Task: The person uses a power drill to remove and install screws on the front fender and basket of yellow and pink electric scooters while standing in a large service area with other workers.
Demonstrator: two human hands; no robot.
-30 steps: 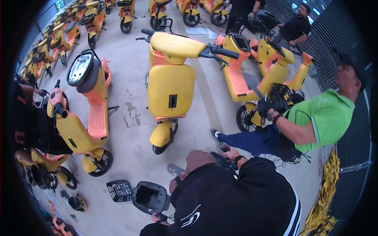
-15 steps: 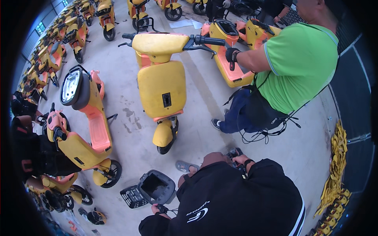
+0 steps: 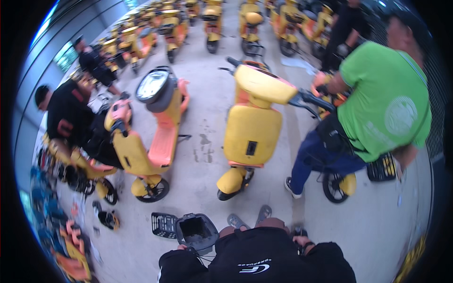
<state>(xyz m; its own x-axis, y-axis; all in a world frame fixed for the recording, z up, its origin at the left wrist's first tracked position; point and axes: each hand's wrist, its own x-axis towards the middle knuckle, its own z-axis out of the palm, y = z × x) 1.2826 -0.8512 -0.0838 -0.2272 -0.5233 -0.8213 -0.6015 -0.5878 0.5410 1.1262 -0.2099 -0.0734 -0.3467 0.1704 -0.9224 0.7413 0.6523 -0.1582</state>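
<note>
My left hand (image 3: 182, 247) is low, beside a dark grey plastic basket (image 3: 213, 241). Its fingers are closed around a small black part with thin cables (image 3: 204, 257), largely hidden by my black sleeve. By my right knee, my right hand (image 3: 301, 241) is closed on a dark object (image 3: 299, 231) that looks like a hand tool; its exact kind is too small to tell. A flat black grid panel (image 3: 163, 225) lies against the basket's left side. Ahead stands a yellow scooter (image 3: 252, 134) with its front toward me.
A person in a green shirt (image 3: 384, 101) bends over a scooter at right. Another in black (image 3: 71, 115) works at left beside a yellow-and-pink scooter (image 3: 134, 151). Rows of scooters (image 3: 172, 28) fill the back. Another black basket (image 3: 381, 168) is at right; loose parts (image 3: 73, 254) lie lower left.
My view has tilted up and turned left, so the scooters appear further right. The green-shirted person has bent toward a scooter. Both my hands stay low and closed.
</note>
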